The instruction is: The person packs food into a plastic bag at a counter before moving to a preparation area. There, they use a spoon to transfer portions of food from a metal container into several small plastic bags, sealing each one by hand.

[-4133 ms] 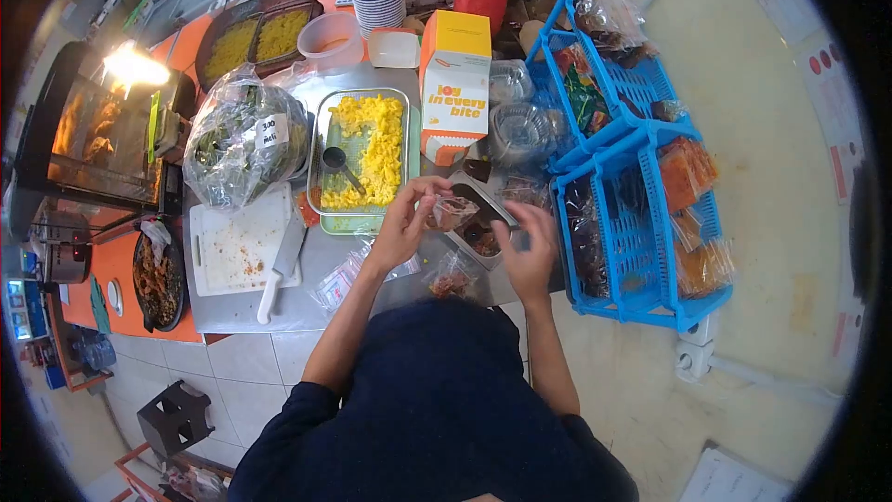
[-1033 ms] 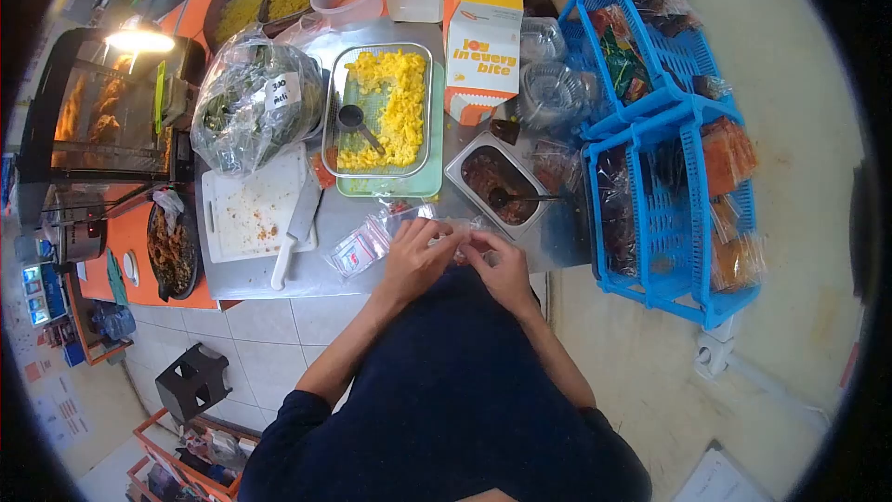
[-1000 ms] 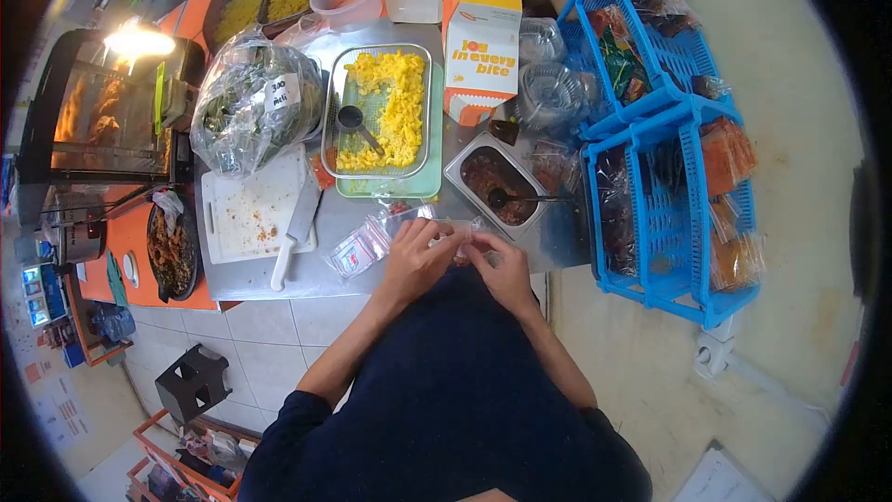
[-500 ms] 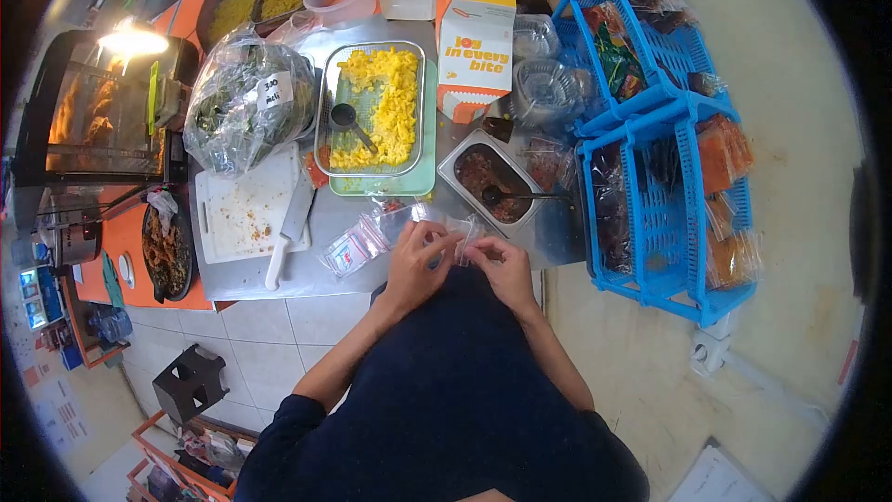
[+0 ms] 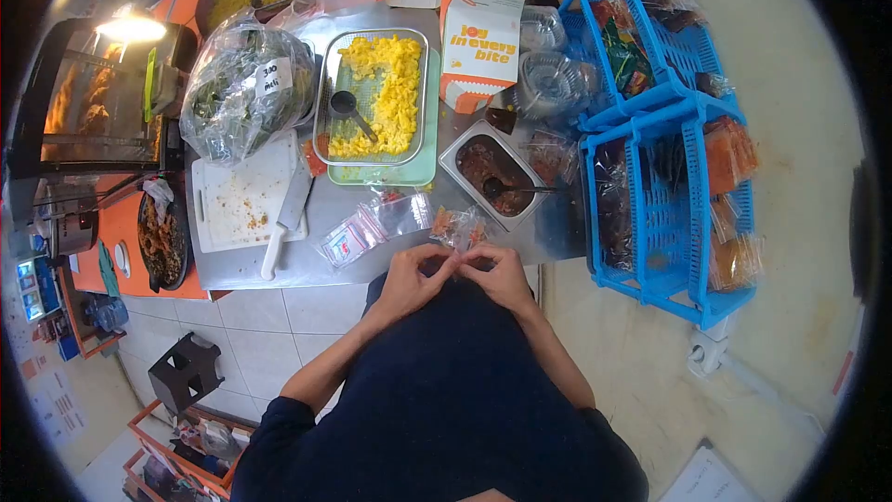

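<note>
My left hand [image 5: 415, 281] and my right hand [image 5: 501, 277] meet at the table's front edge, thumbs and fingertips pinched together. Between them they grip the near end of a small clear plastic bag [image 5: 459, 227], which has orange-red bits inside. The fingers hide the gripped end. Left of the bag lies a stack of clear zip bags [image 5: 356, 240] with red and blue print. Beyond my right hand is a steel tub [image 5: 453, 165] of dark red sauce, with a black spoon [image 5: 494, 188] resting in it.
A steel tray [image 5: 324, 121] of yellow pieces sits on a green board [image 5: 429, 167]. At left are a knife [image 5: 272, 253], a white cutting board [image 5: 220, 228] and a large bag of leaves [image 5: 246, 102]. Blue baskets [image 5: 689, 177] stand right; a printed carton [image 5: 480, 46] is behind.
My hands have come closer together and slightly nearer my body, fingertips now touching. The small bag's orange-red contents now show beyond my fingers. The view has shifted slightly.
</note>
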### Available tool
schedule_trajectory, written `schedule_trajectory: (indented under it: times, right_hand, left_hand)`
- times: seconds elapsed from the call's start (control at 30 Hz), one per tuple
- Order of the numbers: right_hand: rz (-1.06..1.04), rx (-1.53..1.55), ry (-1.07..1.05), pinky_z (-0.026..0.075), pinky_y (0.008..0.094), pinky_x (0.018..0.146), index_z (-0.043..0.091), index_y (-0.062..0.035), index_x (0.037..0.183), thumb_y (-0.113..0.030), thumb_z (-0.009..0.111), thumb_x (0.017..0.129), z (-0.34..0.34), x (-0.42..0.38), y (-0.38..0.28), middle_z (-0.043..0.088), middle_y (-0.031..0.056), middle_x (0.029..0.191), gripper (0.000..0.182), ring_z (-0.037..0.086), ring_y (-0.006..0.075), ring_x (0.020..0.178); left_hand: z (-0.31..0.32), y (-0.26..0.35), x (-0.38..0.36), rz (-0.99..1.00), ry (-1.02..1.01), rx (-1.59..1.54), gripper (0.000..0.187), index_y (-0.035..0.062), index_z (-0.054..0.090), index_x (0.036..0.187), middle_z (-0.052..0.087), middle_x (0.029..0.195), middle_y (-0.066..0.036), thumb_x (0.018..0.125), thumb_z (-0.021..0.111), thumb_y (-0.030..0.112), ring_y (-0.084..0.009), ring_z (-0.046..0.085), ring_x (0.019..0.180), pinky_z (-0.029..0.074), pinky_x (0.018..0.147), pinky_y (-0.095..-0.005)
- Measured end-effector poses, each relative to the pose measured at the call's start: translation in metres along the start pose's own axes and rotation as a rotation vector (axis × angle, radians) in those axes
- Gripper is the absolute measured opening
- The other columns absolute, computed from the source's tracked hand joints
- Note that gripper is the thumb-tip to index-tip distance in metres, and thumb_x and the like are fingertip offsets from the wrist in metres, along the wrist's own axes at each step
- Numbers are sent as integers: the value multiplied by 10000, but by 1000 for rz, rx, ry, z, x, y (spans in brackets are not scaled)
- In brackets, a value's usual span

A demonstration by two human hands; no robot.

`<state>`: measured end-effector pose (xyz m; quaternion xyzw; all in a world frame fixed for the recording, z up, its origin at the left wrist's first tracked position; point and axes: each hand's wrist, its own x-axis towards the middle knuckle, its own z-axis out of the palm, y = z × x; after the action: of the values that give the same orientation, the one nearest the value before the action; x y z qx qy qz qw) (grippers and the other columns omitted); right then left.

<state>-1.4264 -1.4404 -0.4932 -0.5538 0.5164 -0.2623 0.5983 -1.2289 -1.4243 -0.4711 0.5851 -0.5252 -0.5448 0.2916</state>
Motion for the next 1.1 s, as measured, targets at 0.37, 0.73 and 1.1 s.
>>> schedule_trajectory:
  times: [0.37,0.73,1.1]
  right_hand:
    - [88,66,67,526,241,786,731,10,994,-147,763,938,1,-1,-11,743,24,921,170,663,74,839]
    - [79,258,21,553,302,727,693,19,1039,-172,701,970,5,6,6,746,100,879,202,722,156,805]
    - [-32,-471,44,557,493,787,681,15,1019,-268,616,948,10,3,-31,716,237,945,299,703,405,870]
  left_hand:
    - [9,-9,11,57,48,67,249,-59,735,1015,764,902,-147,984,681,182,-193,736,845,574,755,-324]
    - [6,-13,21,0,13,-60,242,-61,751,996,772,903,-140,975,689,172,-171,717,861,543,782,-324]
    - [2,3,24,100,104,254,178,2,784,1007,761,873,-173,897,768,141,-292,738,807,554,757,-375]
